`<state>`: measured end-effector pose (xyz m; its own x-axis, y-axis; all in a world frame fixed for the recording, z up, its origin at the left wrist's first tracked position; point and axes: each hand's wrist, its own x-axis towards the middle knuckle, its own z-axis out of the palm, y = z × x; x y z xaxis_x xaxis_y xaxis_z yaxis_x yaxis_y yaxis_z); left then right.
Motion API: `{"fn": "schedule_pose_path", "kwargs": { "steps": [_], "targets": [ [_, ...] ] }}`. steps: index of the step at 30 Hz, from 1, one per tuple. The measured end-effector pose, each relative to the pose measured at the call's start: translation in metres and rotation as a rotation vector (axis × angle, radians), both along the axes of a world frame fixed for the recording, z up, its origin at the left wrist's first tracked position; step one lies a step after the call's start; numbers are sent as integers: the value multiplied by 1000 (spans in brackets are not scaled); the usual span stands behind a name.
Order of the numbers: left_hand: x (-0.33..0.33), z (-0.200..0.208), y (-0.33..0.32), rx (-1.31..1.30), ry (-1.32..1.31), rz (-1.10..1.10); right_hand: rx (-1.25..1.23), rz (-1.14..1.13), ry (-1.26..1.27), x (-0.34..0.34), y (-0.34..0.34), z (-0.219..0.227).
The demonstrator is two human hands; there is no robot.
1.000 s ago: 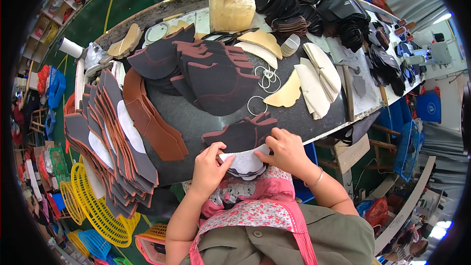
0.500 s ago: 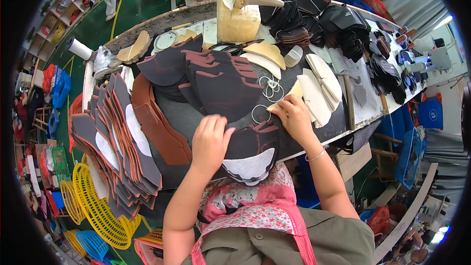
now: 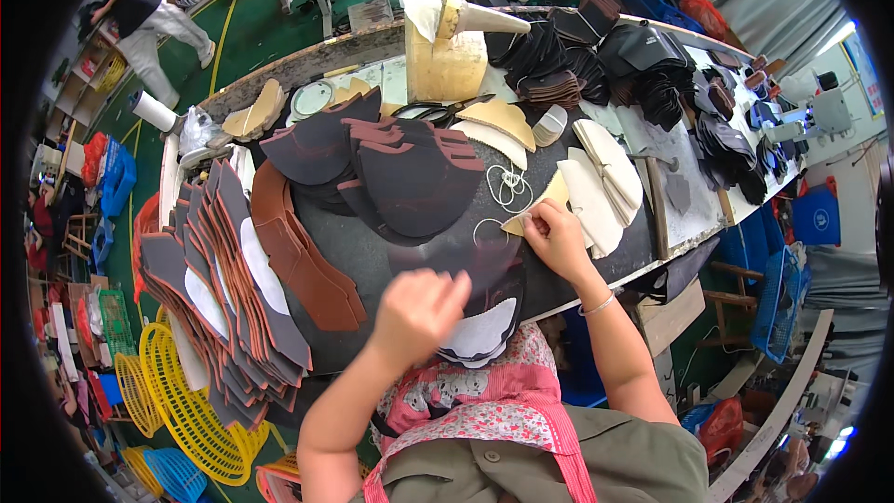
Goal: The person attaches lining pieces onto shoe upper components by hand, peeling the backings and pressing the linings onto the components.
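My right hand (image 3: pixel 557 238) pinches the lower tip of a yellow, curved, zigzag-edged piece (image 3: pixel 551 196) that lies beside white half-moon pieces (image 3: pixel 589 201). My left hand (image 3: pixel 419 312), smeared by motion, is over the near table edge; its fingers are too blurred to read. A dark piece (image 3: pixel 445 257) beyond it is blurred too. Close by my left hand, at the apron, sit black pieces with a white zigzag-edged crescent (image 3: pixel 481 330). Farther in lies a stack of black cut pieces with reddish edges (image 3: pixel 414 172). Thin white cord (image 3: pixel 509 188) lies loosely coiled left of the yellow piece.
Brown strips (image 3: pixel 307 265) and a fanned pile of grey, brown-edged pieces (image 3: pixel 228 298) lie left. Black-handled scissors (image 3: pixel 438 112) and a yellowish block with a cone on top (image 3: pixel 445 65) stand toward the back. Yellow baskets (image 3: pixel 191 401) are below left. A person (image 3: pixel 149 23) is at the far left.
My left hand has moved right and nearer to me, from the black stack's near edge. A dark piece now smears beyond it. My right hand stays at the yellow piece. The person far left shows more fully.
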<state>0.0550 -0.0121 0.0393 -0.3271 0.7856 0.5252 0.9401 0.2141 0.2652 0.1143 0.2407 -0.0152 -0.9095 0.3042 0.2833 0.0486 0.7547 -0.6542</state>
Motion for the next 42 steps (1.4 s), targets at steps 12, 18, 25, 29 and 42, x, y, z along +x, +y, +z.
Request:
{"fn": "schedule_pose_path", "kwargs": {
  "steps": [12,18,25,29,42],
  "targets": [
    [9,-34,87,-256,-277,31,-236,81,-82,2,10,-2],
    [8,-42,100,-296,-240,60,-872,-356,840,37,-2,58],
    [20,-19,94,100,-384,90,-728,-142,118,57,-40,79],
    [35,8,67,277,-464,-107,-334,173,-12,65,-50,104],
    [29,22,15,262,-1340,-361,-764,656,-13,61,-57,96]
  ]
}}
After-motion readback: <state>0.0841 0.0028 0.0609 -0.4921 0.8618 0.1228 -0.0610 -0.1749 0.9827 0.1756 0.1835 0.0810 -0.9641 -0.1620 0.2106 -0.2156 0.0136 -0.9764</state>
